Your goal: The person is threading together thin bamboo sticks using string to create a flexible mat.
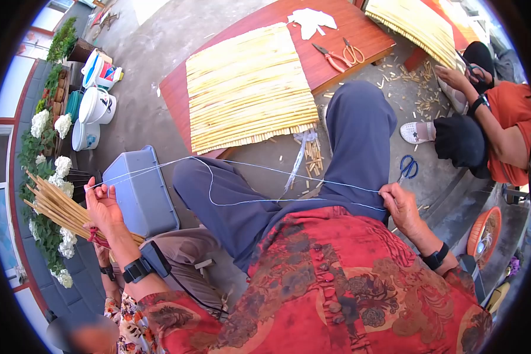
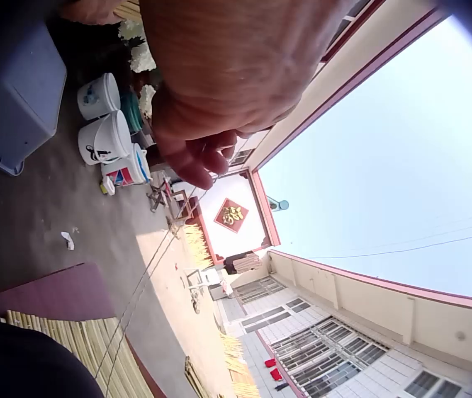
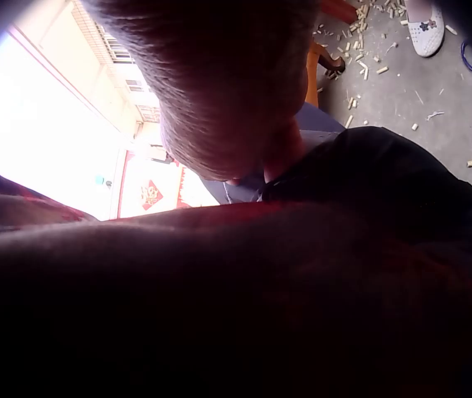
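A long white string [image 1: 242, 203] runs across the lap in two strands between the hands in the head view, the lower one sagging. My left hand [image 1: 104, 209] is raised at the left and pinches the string between thumb and fingers, the other fingers bent. At the right, by the hip, my right hand [image 1: 402, 206] grips the string's other end with curled fingers. Behind the left hand is a bundle of thin stalks [image 1: 59, 203], tied with a dark red cord. In the left wrist view the strands lead down from the fingertips [image 2: 199, 170]. The right wrist view leaves the right fingertips mostly hidden.
A stalk mat [image 1: 248, 88] lies on a low red table [image 1: 174, 88], with red-handled pliers [image 1: 333, 59] and scissors [image 1: 354, 54] beyond it. Blue-handled scissors [image 1: 407, 169] lie on the floor. A grey-blue bin [image 1: 138, 192] stands left; other people sit at both sides.
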Tool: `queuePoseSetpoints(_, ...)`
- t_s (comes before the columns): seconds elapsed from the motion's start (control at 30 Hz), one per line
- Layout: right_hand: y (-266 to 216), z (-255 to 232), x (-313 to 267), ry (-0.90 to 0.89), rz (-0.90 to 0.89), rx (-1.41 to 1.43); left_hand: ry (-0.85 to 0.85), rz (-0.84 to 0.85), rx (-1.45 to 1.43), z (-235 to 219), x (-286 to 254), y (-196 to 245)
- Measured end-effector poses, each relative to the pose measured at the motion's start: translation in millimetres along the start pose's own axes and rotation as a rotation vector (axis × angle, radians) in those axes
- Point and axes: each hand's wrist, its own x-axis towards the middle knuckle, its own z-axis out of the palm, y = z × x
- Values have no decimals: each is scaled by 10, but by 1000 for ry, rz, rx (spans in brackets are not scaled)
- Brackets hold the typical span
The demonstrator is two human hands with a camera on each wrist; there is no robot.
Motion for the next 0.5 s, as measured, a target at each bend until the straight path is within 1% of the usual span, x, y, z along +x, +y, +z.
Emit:
queuePoseSetpoints(0.03, -29, -27, 27, 36, 203, 160, 4, -12, -2, -99, 64, 19)
queuePoseSetpoints(0.07, -53, -55, 37, 77, 414, 315, 34, 20, -64, -131, 103, 40)
queuePoseSetpoints(0.1, -79, -80, 32, 85, 438, 298, 57, 41, -128, -153, 179, 19)
queuePoseSetpoints(0.13, -110, -100, 56, 74, 390, 275, 30, 44, -195, -311, 319, 25)
queuePoseSetpoints(0.17, -137, -110, 93, 60, 337, 255, 2, 61, -199, -508, 488, 46)
queuePoseSetpoints(0.23, -149, -12, 148, -8, -328, -70, 43, 127, -258, -385, 467, 120)
queuePoseSetpoints(0.27, -215, 39, 181, -52, -420, -116, 39, 154, -266, -335, 502, 159)
queuePoseSetpoints(0.3, -238, 77, 212, -48, -412, -119, 33, 148, -268, -296, 518, 191)
queuePoseSetpoints(0.37, -244, 118, 250, -125, -367, -261, -84, 141, -312, -216, 509, 270)
queuePoseSetpoints(0.4, -271, 91, 229, -197, -355, -351, -217, 100, -373, -236, 566, 326)
queuePoseSetpoints(0.43, -250, 87, 195, -194, -349, -354, -222, 95, -376, -212, 591, 363)
queuePoseSetpoints(0.47, -211, 81, 148, -209, -341, -331, -101, 156, -292, 21, 497, 453)
queuePoseSetpoints(0.5, -183, 65, 110, -225, -332, -309, 21, 213, -208, 156, 452, 469)
